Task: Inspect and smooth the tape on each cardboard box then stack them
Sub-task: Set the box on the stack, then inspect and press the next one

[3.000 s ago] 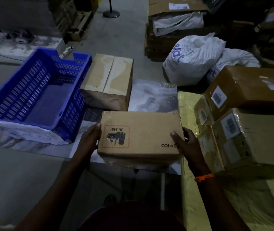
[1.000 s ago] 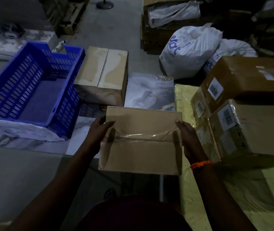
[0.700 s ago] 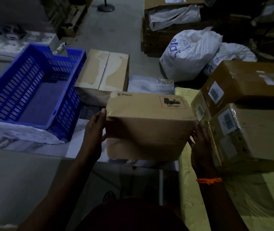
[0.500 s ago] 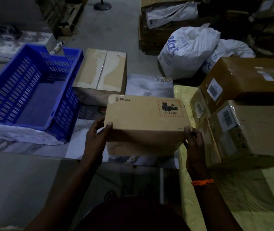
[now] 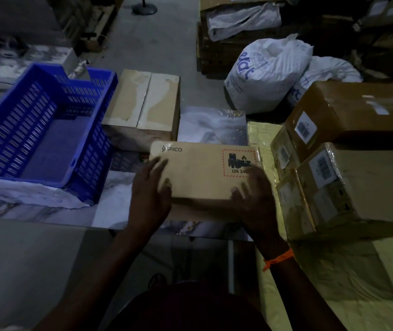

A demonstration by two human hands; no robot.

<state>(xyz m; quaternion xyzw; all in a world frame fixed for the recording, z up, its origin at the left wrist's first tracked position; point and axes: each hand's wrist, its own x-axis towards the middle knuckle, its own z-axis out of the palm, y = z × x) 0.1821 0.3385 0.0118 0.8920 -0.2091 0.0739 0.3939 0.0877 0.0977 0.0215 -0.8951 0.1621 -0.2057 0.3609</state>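
Observation:
A brown PICO cardboard box [image 5: 200,168] with a red-bordered battery label lies flat on the marbled table, label side up. My left hand [image 5: 151,187] rests with spread fingers on its near left corner. My right hand [image 5: 254,194], blurred, lies over its near right corner, partly covering the label. Another taped box [image 5: 142,103] sits behind it, beside the crate. Several wrapped boxes [image 5: 348,182] with barcode labels are stacked at the right.
A blue slotted plastic crate [image 5: 42,130] stands at the left on the table. White sacks [image 5: 267,72] and more cartons lie on the floor behind. A yellow-wrapped surface [image 5: 334,271] carries the right-hand stack. The table's near edge [image 5: 47,223] runs just below the box.
The box was turned over from its taped side to the label side and set down flat. Both hands shifted from gripping its ends to lying on its top near the front corners.

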